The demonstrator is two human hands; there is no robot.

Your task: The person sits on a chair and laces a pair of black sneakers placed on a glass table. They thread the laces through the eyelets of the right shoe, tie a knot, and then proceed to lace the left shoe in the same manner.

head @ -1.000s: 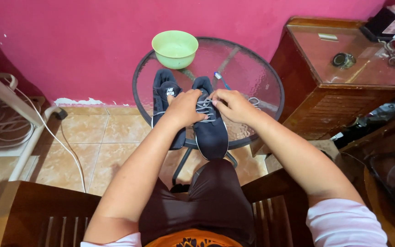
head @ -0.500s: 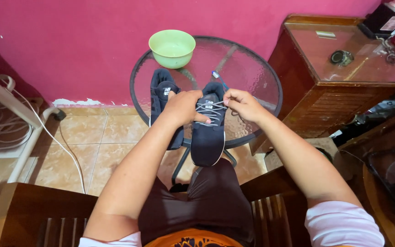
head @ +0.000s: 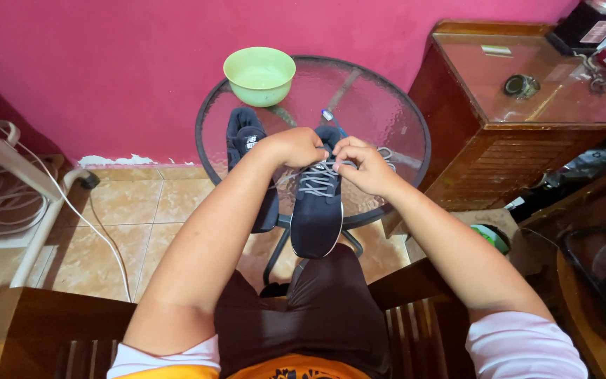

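Note:
A dark blue sneaker (head: pixel 317 217) with grey laces lies on the round glass table (head: pixel 387 112), its toe hanging over the near edge toward me. My left hand (head: pixel 296 146) is closed on the laces at the top of the shoe. My right hand (head: pixel 362 165) pinches the laces right beside it, and a loop of lace shows past its knuckles. A second dark blue sneaker (head: pixel 245 151) lies to the left on the same table, partly hidden behind my left forearm.
A light green bowl (head: pixel 259 74) stands at the table's far edge near the pink wall. A wooden cabinet (head: pixel 527 126) with small items on top is to the right. White tubing and a cable (head: pixel 43 203) cross the tiled floor at left. I sit on a wooden chair (head: pixel 43 330).
Both hands have shifted slightly up toward the top of the shoe while working the laces. The sneaker has turned a little on the table.

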